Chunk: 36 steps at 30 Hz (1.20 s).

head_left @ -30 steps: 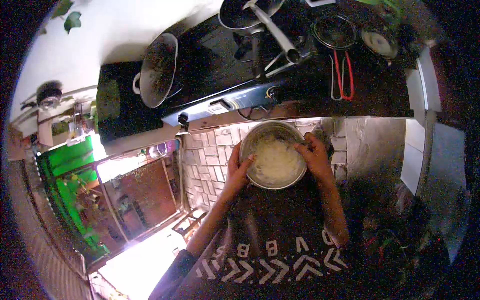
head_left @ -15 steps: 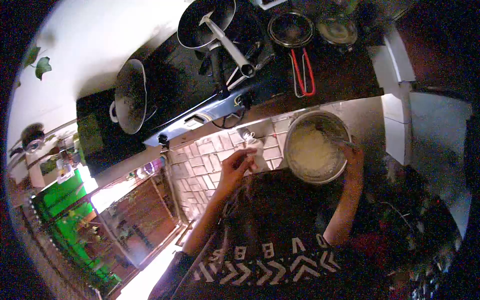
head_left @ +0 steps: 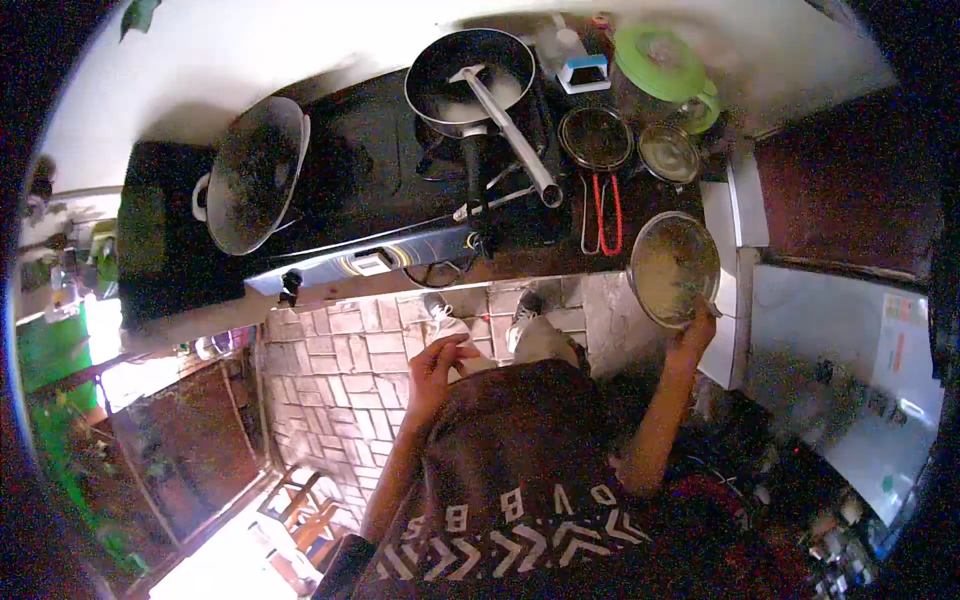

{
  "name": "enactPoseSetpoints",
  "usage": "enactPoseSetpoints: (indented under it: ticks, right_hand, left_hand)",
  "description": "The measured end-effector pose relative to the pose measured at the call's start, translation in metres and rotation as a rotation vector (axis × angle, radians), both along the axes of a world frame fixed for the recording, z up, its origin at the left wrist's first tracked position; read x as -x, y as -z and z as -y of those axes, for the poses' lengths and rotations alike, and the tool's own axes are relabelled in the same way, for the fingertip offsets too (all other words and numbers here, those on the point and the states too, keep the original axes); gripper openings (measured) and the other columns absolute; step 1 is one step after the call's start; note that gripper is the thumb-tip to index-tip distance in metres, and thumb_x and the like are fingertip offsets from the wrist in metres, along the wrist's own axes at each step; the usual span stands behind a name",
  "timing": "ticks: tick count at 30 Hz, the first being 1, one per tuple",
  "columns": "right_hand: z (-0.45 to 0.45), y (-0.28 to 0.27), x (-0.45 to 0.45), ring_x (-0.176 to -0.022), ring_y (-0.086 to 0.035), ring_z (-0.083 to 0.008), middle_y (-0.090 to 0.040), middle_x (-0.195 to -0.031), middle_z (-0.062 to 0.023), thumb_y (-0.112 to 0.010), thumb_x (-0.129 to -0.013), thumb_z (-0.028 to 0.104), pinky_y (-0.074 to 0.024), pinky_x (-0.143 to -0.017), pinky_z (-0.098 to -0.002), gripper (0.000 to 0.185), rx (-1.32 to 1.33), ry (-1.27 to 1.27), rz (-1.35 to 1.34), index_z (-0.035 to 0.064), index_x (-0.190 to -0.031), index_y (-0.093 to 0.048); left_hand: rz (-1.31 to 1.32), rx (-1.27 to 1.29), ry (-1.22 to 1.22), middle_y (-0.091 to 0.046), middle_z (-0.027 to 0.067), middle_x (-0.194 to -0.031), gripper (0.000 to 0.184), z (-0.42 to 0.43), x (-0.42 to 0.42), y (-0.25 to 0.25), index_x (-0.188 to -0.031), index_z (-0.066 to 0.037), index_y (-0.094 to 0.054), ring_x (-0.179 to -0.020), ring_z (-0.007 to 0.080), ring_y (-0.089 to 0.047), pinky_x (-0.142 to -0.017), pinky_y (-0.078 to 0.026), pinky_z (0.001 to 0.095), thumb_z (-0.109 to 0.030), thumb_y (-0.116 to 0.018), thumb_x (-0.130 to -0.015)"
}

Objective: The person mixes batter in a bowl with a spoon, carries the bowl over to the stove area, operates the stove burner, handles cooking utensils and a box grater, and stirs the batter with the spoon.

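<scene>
Here, the right hand [head_left: 697, 328] is gripping the bowl [head_left: 675, 270] by its rim, fingers curling around the edge, near the red-handled strainer [head_left: 597, 140]. The left hand [head_left: 438, 372] is hovering near the shirt [head_left: 510, 430], fingers bending loosely together, holding nothing visible.

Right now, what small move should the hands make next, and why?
Probably ease the bowl farther over the counter: it appears to overhang the front edge, only the right hand grips its rim, and the left hand looks empty.
</scene>
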State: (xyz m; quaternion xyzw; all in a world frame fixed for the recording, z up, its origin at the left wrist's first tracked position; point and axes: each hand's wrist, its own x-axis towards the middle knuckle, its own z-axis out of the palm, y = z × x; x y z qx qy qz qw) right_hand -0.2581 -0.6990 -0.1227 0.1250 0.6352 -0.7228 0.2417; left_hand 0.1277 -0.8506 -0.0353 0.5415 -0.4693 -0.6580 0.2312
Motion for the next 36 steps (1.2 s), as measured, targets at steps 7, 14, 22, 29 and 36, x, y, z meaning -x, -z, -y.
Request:
enactPoseSetpoints:
  ticks: [7, 14, 22, 29, 36]
  right_hand:
    - [0.061, 0.006, -0.031, -0.086, -0.062, -0.0175, -0.063, -0.102, -0.0061, -0.065, -0.084, 0.026, -0.0522, -0.068, -0.0297, 0.031, 0.026, 0.015, -0.165, 0.0075, -0.106, -0.055]
    - [0.066, -0.007, -0.024, -0.095, -0.056, -0.0208, -0.055, -0.106, -0.0112, -0.059, -0.09, 0.029, -0.0517, -0.075, -0.0319, 0.035, -0.039, -0.076, 0.118, 0.0038, -0.113, -0.052]
    - [0.014, 0.067, -0.054, -0.069, -0.056, -0.0152, -0.057, -0.076, -0.0034, -0.059, -0.092, 0.029, -0.0486, -0.059, -0.0322, 0.024, 0.016, -0.301, -0.076, 0.0051, -0.093, -0.057]
    - [0.013, 0.05, -0.14, -0.055, -0.049, -0.0109, -0.054, -0.065, -0.001, -0.056, -0.094, 0.031, -0.0439, -0.054, -0.0262, 0.028, -0.389, -0.979, -0.19, 0.0055, -0.083, -0.057]
    - [0.1, 0.018, -0.212, -0.058, -0.05, -0.0091, -0.055, -0.064, -0.0014, -0.06, -0.092, 0.027, -0.0415, -0.055, -0.0254, 0.027, -0.287, -1.316, -0.105, 0.0027, -0.08, -0.06]
  left_hand:
    - [-0.194, -0.215, -0.312, -0.06, -0.0005, -0.068, 0.031, -0.017, -0.04, 0.016, -0.093, -0.002, -0.065, -0.067, 0.0077, -0.058, -0.06, -0.044, 0.0219, -0.033, -0.063, -0.091]
    - [-0.055, -0.321, -0.36, -0.057, 0.003, -0.091, 0.038, 0.003, -0.041, 0.0, -0.114, -0.003, -0.059, -0.07, 0.0085, -0.055, -0.076, -0.052, 0.0261, -0.036, -0.055, -0.095]
    - [-0.127, -0.185, -0.071, -0.05, -0.0018, -0.083, 0.045, 0.014, -0.052, 0.021, -0.127, -0.004, -0.049, -0.058, 0.0067, -0.041, -0.078, -0.051, 0.0309, -0.035, -0.055, -0.095]
    - [-0.144, -0.246, -0.212, -0.064, 0.0047, -0.101, 0.038, 0.029, -0.064, 0.047, -0.116, -0.006, -0.059, -0.061, 0.0072, -0.045, -0.077, -0.051, 0.0325, -0.035, -0.061, -0.091]
    - [-0.363, -0.361, -0.532, -0.065, -0.0008, -0.103, 0.024, 0.054, -0.119, 0.043, -0.11, -0.01, -0.062, -0.066, 0.0054, -0.048, -0.071, -0.049, 0.0277, -0.026, -0.06, -0.093]
